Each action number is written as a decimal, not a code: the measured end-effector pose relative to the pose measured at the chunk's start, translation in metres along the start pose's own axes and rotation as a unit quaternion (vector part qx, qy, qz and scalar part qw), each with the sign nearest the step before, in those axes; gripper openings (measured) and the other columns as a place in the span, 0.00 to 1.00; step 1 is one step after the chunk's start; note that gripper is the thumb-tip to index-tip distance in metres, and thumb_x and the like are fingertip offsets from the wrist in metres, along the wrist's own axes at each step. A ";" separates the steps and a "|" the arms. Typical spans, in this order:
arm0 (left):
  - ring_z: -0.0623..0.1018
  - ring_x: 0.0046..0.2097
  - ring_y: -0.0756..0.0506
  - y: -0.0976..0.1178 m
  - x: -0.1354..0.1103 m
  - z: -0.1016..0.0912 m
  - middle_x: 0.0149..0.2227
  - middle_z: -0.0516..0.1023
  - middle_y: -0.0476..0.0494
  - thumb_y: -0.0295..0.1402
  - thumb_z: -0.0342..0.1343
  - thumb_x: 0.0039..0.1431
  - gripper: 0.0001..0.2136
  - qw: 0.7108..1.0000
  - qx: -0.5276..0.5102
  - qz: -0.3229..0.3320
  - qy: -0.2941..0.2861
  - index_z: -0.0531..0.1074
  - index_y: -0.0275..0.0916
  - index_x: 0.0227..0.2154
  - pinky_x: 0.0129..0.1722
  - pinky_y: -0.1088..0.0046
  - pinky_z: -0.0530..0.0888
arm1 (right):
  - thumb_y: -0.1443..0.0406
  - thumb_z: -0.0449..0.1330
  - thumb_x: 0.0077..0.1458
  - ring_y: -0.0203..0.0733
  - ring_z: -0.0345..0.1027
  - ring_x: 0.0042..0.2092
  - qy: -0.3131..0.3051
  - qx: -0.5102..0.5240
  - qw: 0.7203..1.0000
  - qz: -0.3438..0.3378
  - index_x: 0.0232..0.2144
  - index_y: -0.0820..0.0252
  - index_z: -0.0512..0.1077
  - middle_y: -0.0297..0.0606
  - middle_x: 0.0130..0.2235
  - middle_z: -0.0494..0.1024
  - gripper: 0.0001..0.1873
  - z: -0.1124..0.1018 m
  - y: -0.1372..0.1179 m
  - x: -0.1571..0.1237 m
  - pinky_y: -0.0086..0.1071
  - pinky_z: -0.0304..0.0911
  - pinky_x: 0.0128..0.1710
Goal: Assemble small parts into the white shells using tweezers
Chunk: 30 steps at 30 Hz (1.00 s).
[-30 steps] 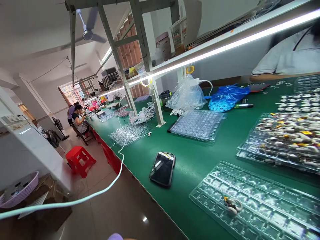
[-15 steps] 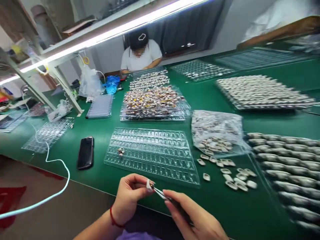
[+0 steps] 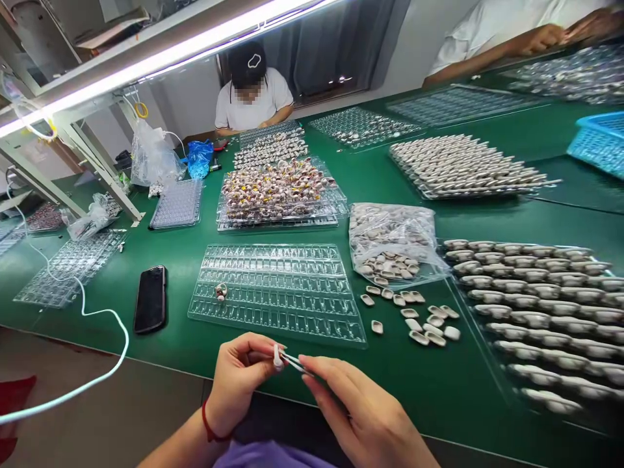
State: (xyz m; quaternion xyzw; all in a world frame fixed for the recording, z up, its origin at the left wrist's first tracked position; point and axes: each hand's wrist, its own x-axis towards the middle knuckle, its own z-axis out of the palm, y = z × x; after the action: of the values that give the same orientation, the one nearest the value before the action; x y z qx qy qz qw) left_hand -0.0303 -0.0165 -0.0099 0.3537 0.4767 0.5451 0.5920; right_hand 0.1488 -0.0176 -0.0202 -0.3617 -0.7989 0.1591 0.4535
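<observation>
Between its thumb and fingertips, my left hand [image 3: 238,372] pinches a small white earbud-shaped piece [image 3: 277,359]. My right hand [image 3: 358,404] grips a pair of metal tweezers [image 3: 296,364], whose tips reach the piece; whether they touch it cannot be made out. Beyond both hands lies a clear plastic tray [image 3: 292,305] with rows of small pockets. One small white and brown part [image 3: 221,292] sits near its left end. Loose pale oval shells [image 3: 412,325] are scattered to the right of the tray.
A plastic bag of shells [image 3: 392,237], trays of pale cases [image 3: 536,305] and a stacked tray of small parts [image 3: 277,192] stand around. A phone [image 3: 151,299] lies left, near a white cable [image 3: 119,367]. A co-worker [image 3: 253,97] sits opposite; another's arms [image 3: 492,58] show far right.
The view has shifted, so the table's things appear further left and a blue basket shows at right. The white piece has turned more upright in my left fingers, with the tweezers still at it.
</observation>
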 end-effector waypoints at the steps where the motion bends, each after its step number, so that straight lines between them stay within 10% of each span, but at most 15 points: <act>1: 0.80 0.34 0.47 0.000 0.000 0.000 0.31 0.82 0.45 0.25 0.70 0.42 0.05 1.000 0.011 0.007 0.003 0.80 0.37 0.23 0.37 0.74 0.76 | 0.70 0.50 0.66 0.42 0.76 0.36 0.001 -0.003 1.000 -0.001 0.47 0.61 0.68 0.44 0.37 0.79 0.11 0.000 0.000 0.000 0.32 0.74 0.34; 30: 0.78 0.29 0.50 0.008 0.003 0.006 0.26 0.82 0.45 0.27 0.74 0.34 0.08 0.997 -0.033 -0.056 0.035 0.81 0.36 0.21 0.32 0.79 0.76 | 0.72 0.51 0.64 0.42 0.75 0.36 0.032 -0.032 0.999 -0.014 0.48 0.60 0.70 0.43 0.37 0.79 0.13 -0.005 0.007 -0.009 0.31 0.74 0.34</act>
State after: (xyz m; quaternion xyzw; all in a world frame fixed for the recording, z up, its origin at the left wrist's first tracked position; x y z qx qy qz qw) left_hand -0.0268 -0.0114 -0.0012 0.2874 0.4984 0.5385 0.6156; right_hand 0.1586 -0.0197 -0.0270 -0.3699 -0.7939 0.1153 0.4687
